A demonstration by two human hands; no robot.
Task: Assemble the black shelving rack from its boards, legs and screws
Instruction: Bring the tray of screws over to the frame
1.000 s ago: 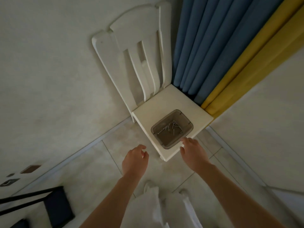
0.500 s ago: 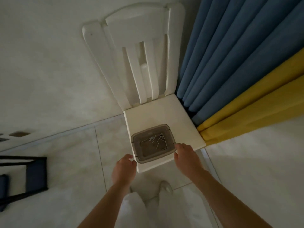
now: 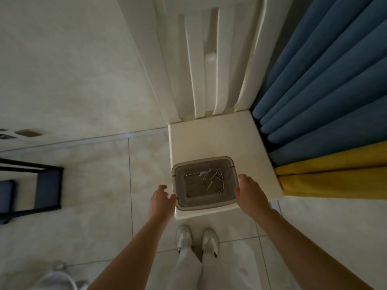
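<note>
Head view: we look down on one white chair (image 3: pixel 219 141) with one grey plastic tub (image 3: pixel 205 184) set at the front of its seat, and our two hands reach to either side of it. Our left hand (image 3: pixel 161 203) has its curled fingers (image 3: pixel 162 188) at the tub's left rim, and our right hand (image 3: pixel 250 192) has its fingers (image 3: pixel 244 178) laid along the right rim; both look to be touching the tub, but we cannot tell whether either has truly closed round it. Between the two sets of fingers, on the tub's floor, lie the loose screws (image 3: pixel 211 181) and small round fittings; they are too small and tangled to count exactly. Well off beyond our left fingers stands one black rack frame (image 3: pixel 50 185) on the tiled floor (image 3: pixel 94 195). Beyond our right fingers hang one blue curtain (image 3: pixel 326 80) and one yellow curtain (image 3: pixel 335 176). Below the hands we see our two white shoes (image 3: pixel 198 239).
</note>
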